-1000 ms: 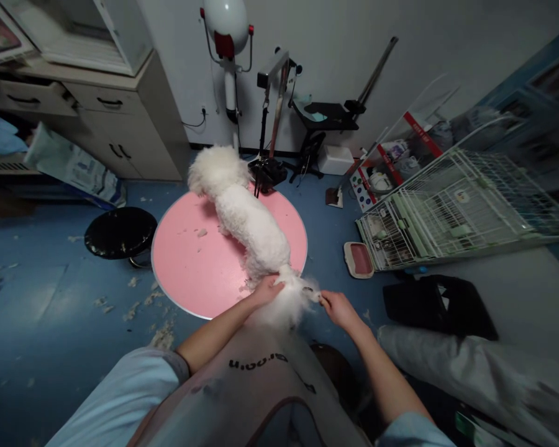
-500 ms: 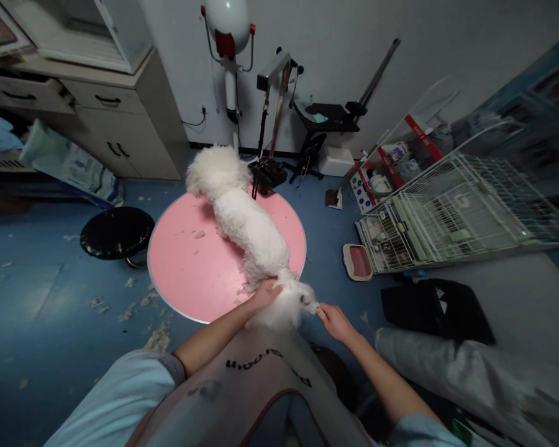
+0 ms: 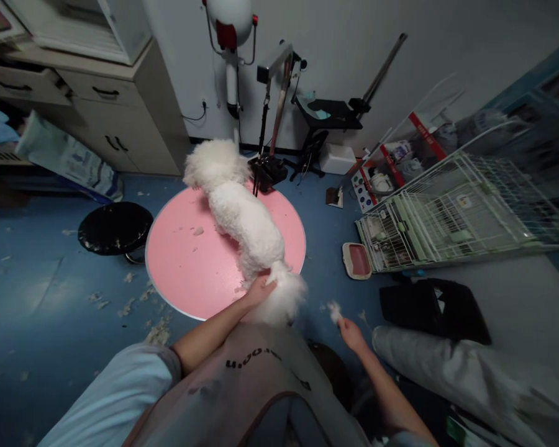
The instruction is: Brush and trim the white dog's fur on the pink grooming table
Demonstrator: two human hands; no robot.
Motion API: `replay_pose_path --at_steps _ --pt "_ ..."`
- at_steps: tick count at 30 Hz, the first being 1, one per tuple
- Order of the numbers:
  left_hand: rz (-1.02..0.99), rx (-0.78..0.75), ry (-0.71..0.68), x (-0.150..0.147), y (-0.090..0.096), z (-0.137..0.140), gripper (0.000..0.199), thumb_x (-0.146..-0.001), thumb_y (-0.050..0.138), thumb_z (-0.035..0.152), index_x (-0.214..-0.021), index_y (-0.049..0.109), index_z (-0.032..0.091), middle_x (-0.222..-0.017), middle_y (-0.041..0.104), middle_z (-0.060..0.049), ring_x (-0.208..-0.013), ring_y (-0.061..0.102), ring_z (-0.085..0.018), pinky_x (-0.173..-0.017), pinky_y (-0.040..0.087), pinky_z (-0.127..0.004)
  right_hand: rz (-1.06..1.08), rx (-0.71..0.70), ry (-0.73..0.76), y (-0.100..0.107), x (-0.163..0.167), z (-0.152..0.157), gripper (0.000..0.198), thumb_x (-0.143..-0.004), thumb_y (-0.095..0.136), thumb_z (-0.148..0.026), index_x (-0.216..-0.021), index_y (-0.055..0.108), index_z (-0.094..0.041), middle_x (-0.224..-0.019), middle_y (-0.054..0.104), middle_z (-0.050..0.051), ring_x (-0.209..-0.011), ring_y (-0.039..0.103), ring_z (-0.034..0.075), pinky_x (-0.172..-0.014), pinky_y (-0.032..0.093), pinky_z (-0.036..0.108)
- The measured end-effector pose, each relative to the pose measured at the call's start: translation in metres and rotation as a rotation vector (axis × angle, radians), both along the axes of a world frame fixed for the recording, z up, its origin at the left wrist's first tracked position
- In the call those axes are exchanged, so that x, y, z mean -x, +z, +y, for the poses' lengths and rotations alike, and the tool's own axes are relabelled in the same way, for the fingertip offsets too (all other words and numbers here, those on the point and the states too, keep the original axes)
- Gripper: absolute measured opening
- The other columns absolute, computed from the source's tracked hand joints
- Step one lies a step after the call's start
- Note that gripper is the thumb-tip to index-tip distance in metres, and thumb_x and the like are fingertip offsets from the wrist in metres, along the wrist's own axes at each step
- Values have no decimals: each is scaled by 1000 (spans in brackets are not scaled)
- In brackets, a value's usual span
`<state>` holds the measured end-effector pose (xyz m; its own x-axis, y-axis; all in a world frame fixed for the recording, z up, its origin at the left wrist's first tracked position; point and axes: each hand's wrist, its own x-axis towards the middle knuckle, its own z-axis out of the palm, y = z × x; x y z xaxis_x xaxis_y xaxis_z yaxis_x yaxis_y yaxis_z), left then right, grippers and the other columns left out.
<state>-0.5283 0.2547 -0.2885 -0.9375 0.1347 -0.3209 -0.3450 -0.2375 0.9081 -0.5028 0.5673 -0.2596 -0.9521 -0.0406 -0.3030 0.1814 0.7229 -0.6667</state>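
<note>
Head view: my left hand [image 3: 259, 289] grips the soft dog [image 3: 242, 217] at the grooming table's [image 3: 186, 267] near edge; right hand [image 3: 349, 332] pinches a featherlight fur tuft [image 3: 334, 309].

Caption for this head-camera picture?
Left hand on white dog on pink round table; right hand holds fur tuft.

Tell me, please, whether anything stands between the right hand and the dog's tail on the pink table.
Nothing visible does. The right hand, pinching a small tuft of white fur, is off the pink table's edge, with only open air and blue floor between it and the tail. The left hand grips the tail's base on the far side.
</note>
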Motion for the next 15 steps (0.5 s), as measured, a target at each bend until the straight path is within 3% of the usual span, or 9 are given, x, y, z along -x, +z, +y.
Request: replay_pose_path --at_steps 3,6,8,11,15 --pt "19 26 5 1 2 3 42 -69 62 51 -81 63 11 -66 59 -3 -56 49 -12 -51 36 -21 85 72 -23 14 23 -49 33 -81 35 -46 -57 43 -26 -53 48 1 -52 44 17 -51 33 31" --pt "74 93 50 2 6 4 36 -71 62 45 -84 63 11 -73 61 -4 -59 50 -12 -53 38 -21 122 184 93 18 36 -109 32 -83 33 -42 -59 43 -23 -56 48 -1 -55 44 14 -52 34 27" --pt "88 113 59 1 8 3 36 -72 61 45 -82 63 11 -72 61 -4 -59 50 -12 -53 39 -21 101 172 167 13 34 -133 34 -83 34 -42 -57 42 -22 -56 48 -1 -55 44 14 -52 33 25" --pt "36 94 33 -1 7 1 39 -71 61 49 -74 62 10 -62 56 -3 -53 47 -11 -49 35 -21 17 100 246 -7 23 -133 38 -83 34 -44 -52 40 -22 -53 47 -1 -53 43 14 -52 33 25" --pt "18 86 38 -2 3 -4 40 -70 62 48 -75 63 9 -60 55 -1 -52 45 -10 -48 33 -20 -80 36 202 -31 5 -79 38 -77 46 -47 -48 42 -23 -48 46 -1 -49 42 14 -50 31 26"
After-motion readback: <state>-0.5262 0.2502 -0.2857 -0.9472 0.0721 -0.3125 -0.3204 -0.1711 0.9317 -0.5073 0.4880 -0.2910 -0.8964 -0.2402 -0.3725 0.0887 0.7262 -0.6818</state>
